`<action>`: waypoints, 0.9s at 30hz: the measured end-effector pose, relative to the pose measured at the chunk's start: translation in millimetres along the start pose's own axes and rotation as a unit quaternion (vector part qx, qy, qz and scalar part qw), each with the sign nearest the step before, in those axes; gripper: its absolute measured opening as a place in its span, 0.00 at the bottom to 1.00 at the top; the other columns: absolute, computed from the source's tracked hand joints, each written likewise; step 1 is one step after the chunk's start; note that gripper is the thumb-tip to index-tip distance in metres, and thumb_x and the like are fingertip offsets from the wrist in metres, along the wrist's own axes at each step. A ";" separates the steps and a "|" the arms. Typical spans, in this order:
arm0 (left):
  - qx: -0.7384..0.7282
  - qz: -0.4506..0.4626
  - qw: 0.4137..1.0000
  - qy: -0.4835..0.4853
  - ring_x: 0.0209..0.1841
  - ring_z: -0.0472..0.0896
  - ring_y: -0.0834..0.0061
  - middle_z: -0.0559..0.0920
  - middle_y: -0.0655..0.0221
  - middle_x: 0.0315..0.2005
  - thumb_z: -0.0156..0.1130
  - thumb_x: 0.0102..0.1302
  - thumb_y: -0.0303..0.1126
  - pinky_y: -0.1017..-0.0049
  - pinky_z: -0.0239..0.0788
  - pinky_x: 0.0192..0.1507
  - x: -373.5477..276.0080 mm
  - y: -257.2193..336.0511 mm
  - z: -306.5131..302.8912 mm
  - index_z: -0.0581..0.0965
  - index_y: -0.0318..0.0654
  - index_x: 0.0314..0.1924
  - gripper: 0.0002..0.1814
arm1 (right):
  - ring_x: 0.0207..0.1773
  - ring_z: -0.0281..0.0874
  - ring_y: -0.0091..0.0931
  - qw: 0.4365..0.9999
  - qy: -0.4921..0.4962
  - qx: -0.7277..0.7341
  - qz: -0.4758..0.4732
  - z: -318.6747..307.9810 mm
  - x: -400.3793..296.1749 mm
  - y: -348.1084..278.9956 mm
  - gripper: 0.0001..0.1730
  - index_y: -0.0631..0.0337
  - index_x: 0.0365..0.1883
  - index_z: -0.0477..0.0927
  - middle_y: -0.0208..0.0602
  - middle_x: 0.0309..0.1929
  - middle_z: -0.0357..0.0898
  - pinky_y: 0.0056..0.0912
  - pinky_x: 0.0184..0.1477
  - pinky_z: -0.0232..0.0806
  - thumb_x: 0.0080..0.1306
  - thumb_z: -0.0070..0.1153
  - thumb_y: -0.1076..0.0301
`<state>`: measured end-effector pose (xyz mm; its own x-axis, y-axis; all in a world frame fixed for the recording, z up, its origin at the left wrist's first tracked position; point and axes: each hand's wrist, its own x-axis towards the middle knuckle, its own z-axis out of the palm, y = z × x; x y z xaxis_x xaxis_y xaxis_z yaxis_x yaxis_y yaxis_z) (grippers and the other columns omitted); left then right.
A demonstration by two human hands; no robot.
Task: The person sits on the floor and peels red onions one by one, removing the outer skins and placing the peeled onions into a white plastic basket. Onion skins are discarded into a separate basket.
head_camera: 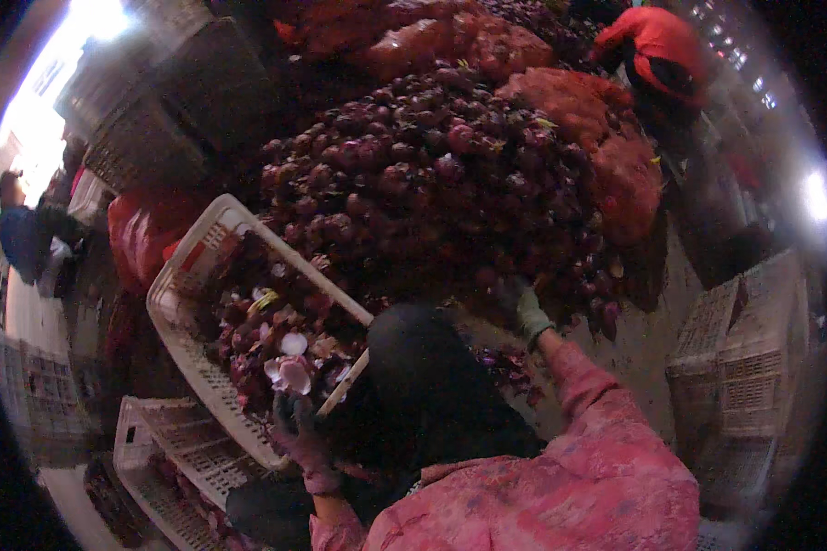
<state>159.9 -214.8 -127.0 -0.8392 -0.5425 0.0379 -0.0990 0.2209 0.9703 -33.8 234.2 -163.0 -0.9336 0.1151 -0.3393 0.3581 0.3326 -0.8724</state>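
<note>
My left hand [300, 430], in a dark-palmed glove, is at the near side of a white plastic crate [200, 361]. Just beyond its fingertips lies a pale pink onion piece [293, 375] among red onion skins and scraps [262, 337]; whether the fingers grip it is unclear. My right hand [529, 310], in a pale green glove with dark fingers, reaches to the near edge of a large heap of red onions [413, 172]. Its fingertips fade into shadow, so I cannot tell whether they hold an onion.
Red mesh sacks [613, 151] border the heap. Another plastic crate [179, 448] stands at lower left, and stacked crates [751, 372] stand at right. A person in red [661, 55] bends over at upper right; another person [21, 234] is at far left. Onion skins [506, 368] litter the floor.
</note>
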 end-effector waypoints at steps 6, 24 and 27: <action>0.097 -0.030 0.992 0.072 0.60 0.73 0.65 0.74 0.54 0.60 0.53 0.75 0.38 0.68 0.66 0.62 14.1 80.0 42.4 0.68 0.28 0.65 0.25 | 0.47 0.79 0.43 0.946 -0.085 -0.305 -0.067 13.3 15.6 96.9 0.24 0.61 0.57 0.74 0.50 0.47 0.80 0.45 0.47 0.71 0.68 0.54 0.56; 0.356 0.142 0.923 0.012 0.51 0.81 0.65 0.82 0.54 0.49 0.58 0.72 0.34 0.68 0.73 0.55 30.3 10.0 32.3 0.75 0.27 0.59 0.21 | 0.51 0.78 0.48 0.957 -0.080 -0.277 -0.043 45.5 37.1 86.8 0.22 0.60 0.53 0.77 0.50 0.47 0.82 0.48 0.52 0.71 0.66 0.55 0.56; 0.364 0.099 0.926 0.029 0.48 0.82 0.65 0.83 0.55 0.47 0.59 0.71 0.32 0.68 0.75 0.52 33.0 25.6 44.5 0.76 0.27 0.56 0.19 | 0.50 0.79 0.48 0.947 -0.102 -0.301 -0.056 68.1 59.8 82.4 0.22 0.61 0.51 0.78 0.53 0.46 0.81 0.46 0.51 0.71 0.66 0.55 0.54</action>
<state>105.9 -191.0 -111.6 -0.8511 -0.4709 0.2320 -0.2978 0.7971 0.5254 -59.2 204.8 -279.1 -0.9217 -0.1157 -0.3704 0.1271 0.8119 -0.5697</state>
